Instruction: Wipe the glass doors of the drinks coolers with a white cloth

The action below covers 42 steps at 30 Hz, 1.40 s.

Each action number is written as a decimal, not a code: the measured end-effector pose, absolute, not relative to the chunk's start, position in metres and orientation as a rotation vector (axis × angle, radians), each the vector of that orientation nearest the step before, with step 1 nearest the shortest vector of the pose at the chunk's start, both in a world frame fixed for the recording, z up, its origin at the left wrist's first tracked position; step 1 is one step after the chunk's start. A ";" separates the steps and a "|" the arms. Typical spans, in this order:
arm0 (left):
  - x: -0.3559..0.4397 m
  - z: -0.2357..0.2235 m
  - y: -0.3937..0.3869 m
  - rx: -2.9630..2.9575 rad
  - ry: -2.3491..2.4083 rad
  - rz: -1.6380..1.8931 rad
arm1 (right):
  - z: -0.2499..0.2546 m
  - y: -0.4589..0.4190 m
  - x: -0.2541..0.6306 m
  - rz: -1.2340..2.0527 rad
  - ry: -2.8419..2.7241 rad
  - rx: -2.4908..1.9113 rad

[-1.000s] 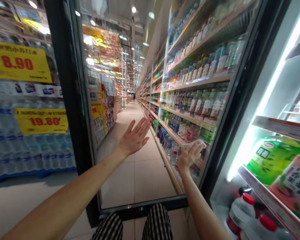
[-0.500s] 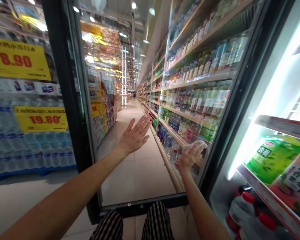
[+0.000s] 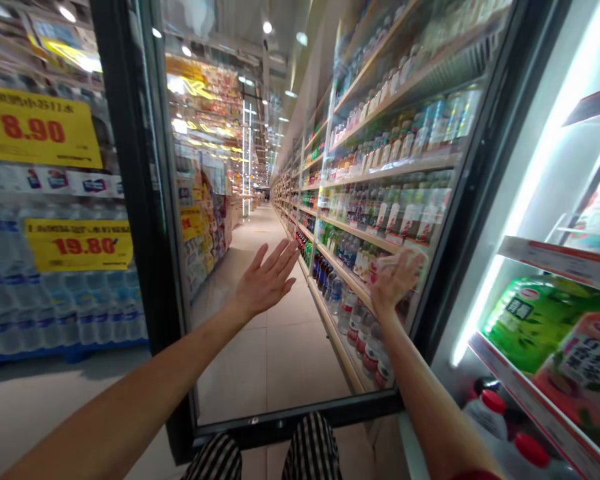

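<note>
A glass cooler door (image 3: pixel 230 373) with a black frame (image 3: pixel 135 193) stands open before me. My left hand (image 3: pixel 266 280) lies flat on the glass near its middle, fingers stretched out and nothing held. Toward the hinge side, my right hand (image 3: pixel 394 283) presses a pale, thin cloth (image 3: pixel 417 260) against the pane. The cloth is partly covered by the fingers, and it looks a little blurred. Beyond or mirrored in the glass, bottles line long shelves.
Right of me is the lit cooler with a shelf edge (image 3: pixel 555 260), green bottles (image 3: pixel 525 320) and red-capped bottles (image 3: pixel 493 403). Packs of bottled water (image 3: pixel 55 313) with yellow price signs (image 3: pixel 35 127) stand at left. My knees (image 3: pixel 313 447) are just below the door's lower frame.
My right hand has moved up and slightly right across the glass with the cloth. My left hand stays flat in nearly the same place. The view has shifted slightly.
</note>
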<state>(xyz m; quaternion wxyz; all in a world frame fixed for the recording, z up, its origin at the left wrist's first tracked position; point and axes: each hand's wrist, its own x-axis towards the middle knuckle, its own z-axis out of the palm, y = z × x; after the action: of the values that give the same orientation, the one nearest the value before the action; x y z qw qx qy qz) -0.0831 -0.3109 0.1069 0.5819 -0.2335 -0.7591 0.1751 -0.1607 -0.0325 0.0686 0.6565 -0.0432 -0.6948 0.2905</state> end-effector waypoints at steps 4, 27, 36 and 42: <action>-0.083 0.107 -0.311 -0.533 -1.755 0.431 | 0.069 -0.057 -0.150 0.253 -1.667 0.485; -0.085 0.106 -0.311 -0.537 -1.737 0.405 | 0.149 -0.074 -0.153 0.435 -1.501 0.173; -0.074 0.134 -0.334 -0.473 -1.717 0.317 | 0.176 -0.038 -0.162 0.600 -1.466 -0.034; -0.072 0.160 -0.350 -0.300 -1.650 0.196 | 0.161 -0.111 -0.136 0.224 -1.541 0.412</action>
<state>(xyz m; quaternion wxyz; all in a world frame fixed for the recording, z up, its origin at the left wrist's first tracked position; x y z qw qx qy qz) -0.0724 -0.3498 0.1596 0.6644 -0.1330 -0.7303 0.0867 -0.1356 -0.1106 0.1608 0.6927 0.1846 -0.6900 0.1002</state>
